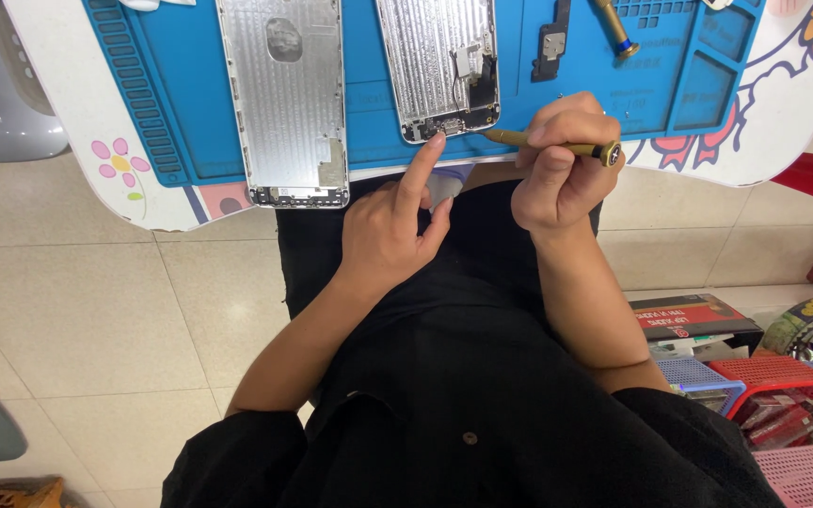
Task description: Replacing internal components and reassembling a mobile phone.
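My right hand (562, 160) grips a gold-coloured screwdriver (557, 145), whose tip points left at the lower edge of an opened phone housing (439, 61) on a blue work mat (369, 103). My left hand (392, 221) has its index finger stretched out, touching the bottom edge of that same housing. A second, emptier silver phone housing (286, 94) lies to the left on the mat, overhanging the table's near edge.
The mat lies on a small white table (143, 188) with flower pictures. A dark phone part (550, 42) and another gold screwdriver (616, 28) lie at the mat's far right. Red, blue and pink baskets (773, 386) and boxes stand on the tiled floor at right.
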